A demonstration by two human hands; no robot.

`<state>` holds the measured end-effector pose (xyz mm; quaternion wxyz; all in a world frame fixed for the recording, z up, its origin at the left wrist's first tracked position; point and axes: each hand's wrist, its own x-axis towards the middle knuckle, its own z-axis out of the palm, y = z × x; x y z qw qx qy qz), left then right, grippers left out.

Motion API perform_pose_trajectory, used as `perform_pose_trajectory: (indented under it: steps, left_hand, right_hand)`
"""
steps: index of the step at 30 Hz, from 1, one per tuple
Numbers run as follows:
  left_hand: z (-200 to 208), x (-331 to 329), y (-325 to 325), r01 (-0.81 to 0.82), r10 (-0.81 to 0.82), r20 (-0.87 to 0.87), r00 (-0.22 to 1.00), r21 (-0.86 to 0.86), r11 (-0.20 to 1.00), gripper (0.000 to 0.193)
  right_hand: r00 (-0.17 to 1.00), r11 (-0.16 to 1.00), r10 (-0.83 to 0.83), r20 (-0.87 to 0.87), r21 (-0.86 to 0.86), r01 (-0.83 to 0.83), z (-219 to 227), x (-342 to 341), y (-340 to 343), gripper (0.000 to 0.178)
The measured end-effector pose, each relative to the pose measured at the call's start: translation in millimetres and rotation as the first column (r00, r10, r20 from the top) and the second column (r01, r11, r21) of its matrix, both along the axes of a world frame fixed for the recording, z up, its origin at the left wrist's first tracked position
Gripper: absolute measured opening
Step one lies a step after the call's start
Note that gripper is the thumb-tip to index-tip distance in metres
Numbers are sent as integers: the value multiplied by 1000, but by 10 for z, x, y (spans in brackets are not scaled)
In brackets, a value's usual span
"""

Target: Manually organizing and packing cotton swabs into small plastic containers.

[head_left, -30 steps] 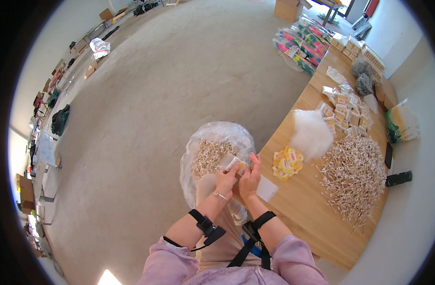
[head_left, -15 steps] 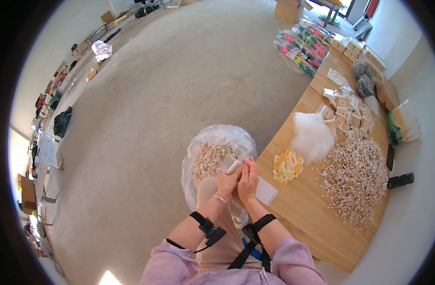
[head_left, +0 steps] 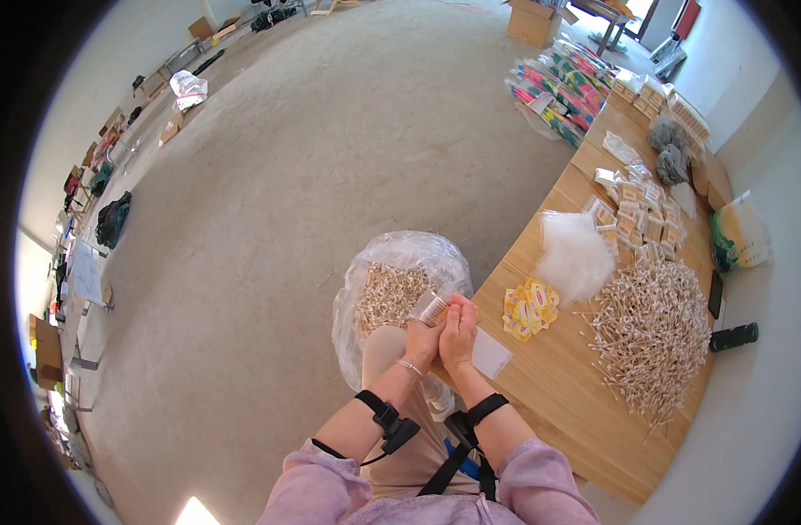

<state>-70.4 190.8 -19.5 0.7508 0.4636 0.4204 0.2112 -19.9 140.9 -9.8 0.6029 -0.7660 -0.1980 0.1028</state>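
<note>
My left hand [head_left: 423, 341] is closed around a small clear plastic bag of cotton swabs [head_left: 432, 310], held over the rim of a big sack. Against it presses my right hand [head_left: 458, 332], its fingers together at the bag's near side; the exact grip is partly hidden. The large clear plastic sack [head_left: 346, 297] stands beside my knee, with loose cotton swabs [head_left: 390, 293] inside. Just right of my hands, a white sheet [head_left: 489, 353] lies at the table's edge. Yellow printed cards [head_left: 530, 310] are heaped beyond it.
On the wooden table [head_left: 558, 411] lie a large heap of loose cotton swabs [head_left: 650, 332], a stack of clear empty bags [head_left: 575, 255] and several filled packs [head_left: 641, 210]. A dark cylinder [head_left: 733, 337] stands by the wall. Colourful wrapped bundles [head_left: 558, 87] lie beyond the table.
The small bag and both hands have shifted slightly right, and my right fingers have drawn closer together over it. Things on the table look unchanged.
</note>
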Motion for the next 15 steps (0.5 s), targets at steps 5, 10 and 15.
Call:
perform_pose_trajectory:
  steps: [5,10,15]
  left_hand:
    - [107,-164,61,-107,97,-93,991,-109,988,18]
    - [125,-139,-148,-161,155,-105,982,-50,986,21]
    - [-68,-218,-16,19,-18,-198,980,4,1000,18]
  right_hand:
    - [996,999,-48,-79,-13,47,28,3,9,28]
    - [996,995,-74,53,-70,78,-12,17,63,26]
    - [991,991,-86,106,-91,96,-21,23,87,23]
